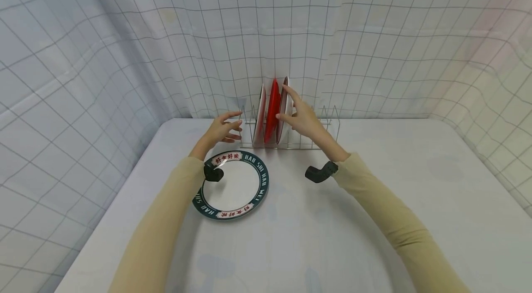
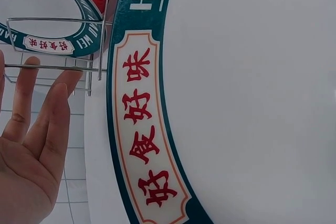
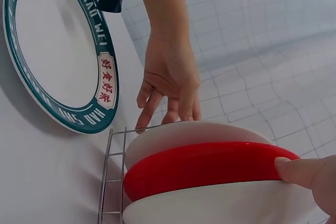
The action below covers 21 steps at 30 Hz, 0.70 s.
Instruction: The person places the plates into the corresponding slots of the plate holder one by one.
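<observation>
My right hand [image 1: 302,118] grips the upper rim of the rightmost upright plate [image 1: 284,134], with the thumb tip beside the red plate [image 1: 272,110]. A white-backed plate [image 1: 259,120] stands left of the red one; its face, seen in the left wrist view, is white with a green lettered rim. All three lean in a wire dish rack [image 1: 305,146]. My left hand [image 1: 220,129] is at the rack's left end with loosely spread fingers, some touching or close to its wire. Flat on the table, a green-rimmed plate [image 1: 232,184] lies partly under my left wrist.
A white table [image 1: 332,237] carries the rack at its back edge. White gridded cloth [image 1: 224,53] hangs behind and along both sides. Each wrist wears a dark camera mount [image 1: 320,173].
</observation>
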{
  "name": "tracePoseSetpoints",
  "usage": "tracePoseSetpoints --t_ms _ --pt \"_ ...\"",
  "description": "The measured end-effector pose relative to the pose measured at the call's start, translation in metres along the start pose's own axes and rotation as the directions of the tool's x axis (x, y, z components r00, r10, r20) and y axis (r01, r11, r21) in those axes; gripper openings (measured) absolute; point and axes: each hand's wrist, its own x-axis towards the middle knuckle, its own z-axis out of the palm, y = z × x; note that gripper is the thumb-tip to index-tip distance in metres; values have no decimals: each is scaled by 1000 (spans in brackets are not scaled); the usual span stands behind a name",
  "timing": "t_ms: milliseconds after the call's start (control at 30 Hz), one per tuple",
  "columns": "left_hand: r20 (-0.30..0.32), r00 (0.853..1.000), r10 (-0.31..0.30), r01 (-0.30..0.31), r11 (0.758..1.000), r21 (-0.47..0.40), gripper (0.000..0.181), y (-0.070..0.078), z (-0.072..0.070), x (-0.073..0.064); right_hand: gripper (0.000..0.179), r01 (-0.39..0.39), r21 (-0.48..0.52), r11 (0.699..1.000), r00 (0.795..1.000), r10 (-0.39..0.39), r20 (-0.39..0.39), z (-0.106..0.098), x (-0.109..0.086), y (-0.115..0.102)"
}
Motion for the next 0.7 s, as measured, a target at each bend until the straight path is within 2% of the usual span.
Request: tracePoseSetpoints --t_ms 233,467,700 --pt "-7 1000 1 -1 1000 3 52 1 1 -1 83 31 12 999 998 -31 -58 6 -10 4" --pt "-13 1000 -2 2 1000 4 52 1 2 -2 80 65 88 994 991 -54 -122 13 -22 13" --pt "-6 1000 1 -1 1000 -3 52 1 2 -1 77 71 164 984 985 -43 -167 23 -40 26"
